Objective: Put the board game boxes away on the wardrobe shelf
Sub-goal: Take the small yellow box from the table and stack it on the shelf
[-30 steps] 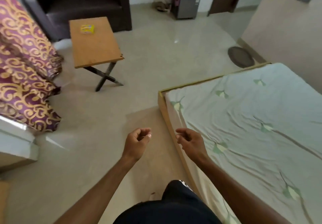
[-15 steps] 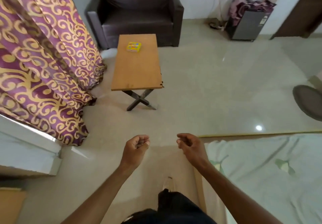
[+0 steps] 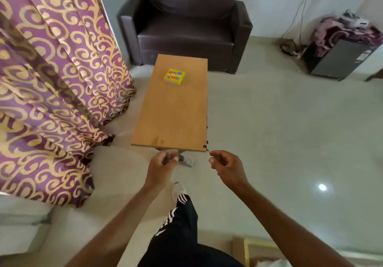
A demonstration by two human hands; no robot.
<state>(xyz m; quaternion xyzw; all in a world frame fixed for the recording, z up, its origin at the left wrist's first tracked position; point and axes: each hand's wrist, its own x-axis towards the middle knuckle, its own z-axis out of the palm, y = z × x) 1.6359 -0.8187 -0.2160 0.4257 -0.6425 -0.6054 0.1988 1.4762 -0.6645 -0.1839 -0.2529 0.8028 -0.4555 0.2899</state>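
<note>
A small yellow board game box [image 3: 174, 76] with coloured letters lies flat on the far half of a low wooden folding table [image 3: 172, 125]. My left hand [image 3: 162, 168] hangs just in front of the table's near edge, fingers loosely curled, holding nothing. My right hand [image 3: 227, 168] is level with it, off the table's near right corner, also loosely curled and empty. Both hands are well short of the box. No wardrobe or shelf is in view.
A dark brown armchair [image 3: 186, 24] stands behind the table. Purple and gold curtains [image 3: 51, 80] hang at the left. A small grey fridge [image 3: 339, 59] with cloth on top sits at the back right. The bed's corner [image 3: 255, 250] shows at the bottom.
The view has swung left and moved forward: the bed has slid out of sight and the table with the box has come close. Both hands stay loosely curled and empty.
</note>
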